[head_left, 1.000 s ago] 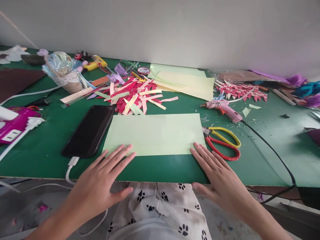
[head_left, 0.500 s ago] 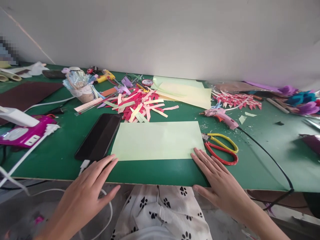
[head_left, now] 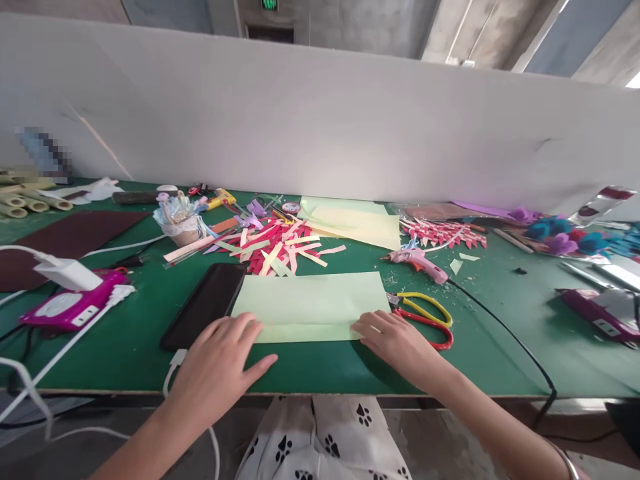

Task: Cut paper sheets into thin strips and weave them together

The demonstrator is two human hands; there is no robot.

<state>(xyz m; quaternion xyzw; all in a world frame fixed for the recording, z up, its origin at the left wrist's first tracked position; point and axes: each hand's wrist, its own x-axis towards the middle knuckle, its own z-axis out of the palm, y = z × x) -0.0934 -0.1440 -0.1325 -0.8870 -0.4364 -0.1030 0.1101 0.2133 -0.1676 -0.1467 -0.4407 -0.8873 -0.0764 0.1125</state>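
Left hand: fingers bent, close together, thumb apart, covering near left corner of pale green sheet. Right hand: fingers curled over near right corner, thumb hidden; whether paper is pinched, cannot tell. Sheet lies on green table, between black phone and cutters. Right forearm leaves picture at lower edge. Compared with half second before: right fingers, then straight, now bent; band along sheet's near edge now clear; top of partition now visible.
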